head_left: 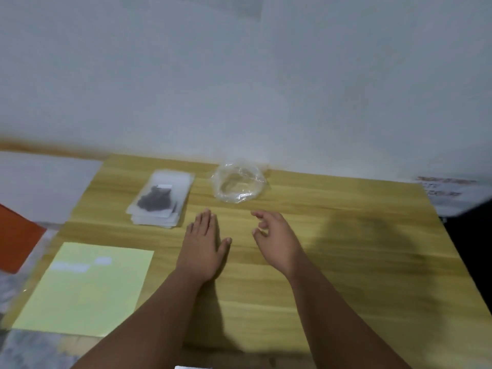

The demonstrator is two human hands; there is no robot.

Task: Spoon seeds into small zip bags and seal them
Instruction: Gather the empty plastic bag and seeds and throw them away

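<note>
Left hand is laid flat on the wooden table with fingers straight. Right hand is held just beside it with fingers loosely curled round nothing, so both are empty and a little apart. Looks like a bag is about to be picked, and fwiw that's probably best done from the stack of small zip bags, which is found just past the left fingertips. The top bag should be peeled off alone by its edge, since these thin films tend to cling together. Care is needed because dark seeds are already seen inside that top one, and whether its zip is closed can't be told through the blur. Around the edges, an orange sheet is seen at the far left. A yellow paper sheet is spread at the near left corner. A crumpled clear plastic bag is parked near the wall beyond the right hand, and a printed paper lies at the far right. No spoon can be spotted anywhere, which is the real snag. Nothing is blocking the reach to the stack.
</note>
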